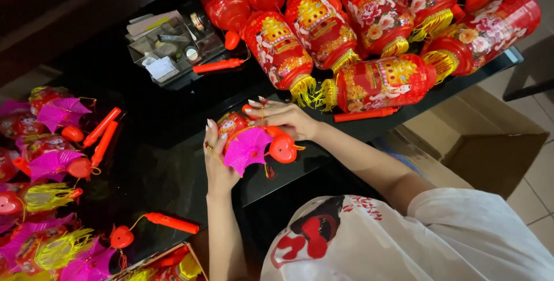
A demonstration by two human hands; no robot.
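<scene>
White printed shirt (438, 240) nearest the lens, bottom right, w/ red and black print. Left hand (216, 163) upright, palm cupped against the side of a small folded lantern (254, 142), fingers up along it; ring on one finger. Right hand (285, 116) curled over the top of the same lantern, fingertips pinching near its upper edge. Lantern held between both hands just above the black bench (173, 113): pink pleated fan part in front, round red cap at its right end w/ yellow bit sticking out. Beyond right hand, opened red lanterns (346, 21) w/ gold tassels piled at bench's far side. Red stick handle (365, 115) lying beside them. Clear tray (173, 44) of small bits further left. Flat pink-and-yellow lanterns (46, 160) stacked along left edge. Cardboard box (479, 137) on floor at right.
</scene>
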